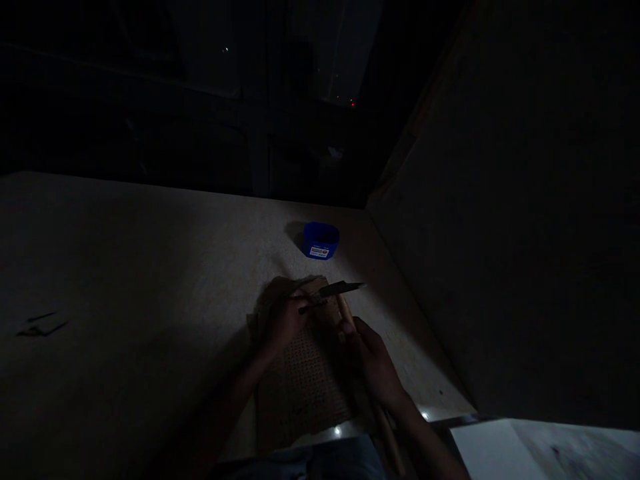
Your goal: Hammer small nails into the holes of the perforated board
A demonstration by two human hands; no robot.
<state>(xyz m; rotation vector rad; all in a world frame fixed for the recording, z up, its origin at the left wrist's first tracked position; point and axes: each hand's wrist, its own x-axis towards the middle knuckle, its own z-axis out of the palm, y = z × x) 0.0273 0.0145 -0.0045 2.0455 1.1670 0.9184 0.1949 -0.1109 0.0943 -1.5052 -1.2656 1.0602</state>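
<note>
My right hand [370, 353] is wrapped round the long wooden handle of a hammer [344, 308]. The handle's lower end runs down past my wrist, and the dark, tapered head lies crosswise, its point to the right. To the left of the head, my left hand [289, 320] has its fingers closed on a thin dark metal piece [313, 307]; poor light hides its exact kind. Both hands are over a worn piece of cardboard [310, 373] with rows of small marks or holes.
A blue plastic tub [321, 241] with a white label stands beyond the cardboard on the pale tabletop [150, 267]. Thin dark tools [43, 328] lie far left. A dark wall or panel [525, 233] rises along the right side. Behind the table it is nearly black.
</note>
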